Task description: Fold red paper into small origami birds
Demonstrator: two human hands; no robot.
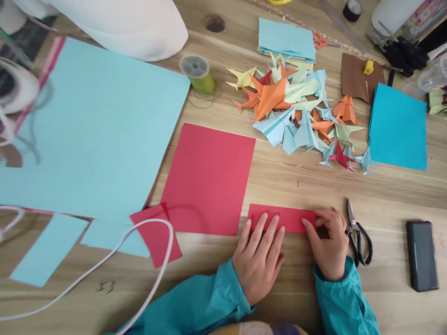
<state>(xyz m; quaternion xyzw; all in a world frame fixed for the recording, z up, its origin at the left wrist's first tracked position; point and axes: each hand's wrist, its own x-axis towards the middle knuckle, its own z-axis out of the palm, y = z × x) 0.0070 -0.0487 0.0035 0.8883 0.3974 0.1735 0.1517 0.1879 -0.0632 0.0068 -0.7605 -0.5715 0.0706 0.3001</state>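
Red paper lies under my hands: a strip, on the near part of the desk. My left hand rests flat across its left portion, pressing without gripping; my right hand pinches the right end, thumb on top. If the right tugs unevenly or the left slips, the strip could skew or crease crookedly. The scissors lie just beside my right knuckles, toward the desk's right edge, and a careless sweep could knock them. On the left, a white cable crosses over a red scrap and my left sleeve; a snag could drag the scrap, though I can't tell whether they touch. Beyond sits a red sheet, then a pile of folded shapes toward the far edge, overlapping past counting. The strip's underside and my right fingertips are hidden; things at the far corners are cut off.
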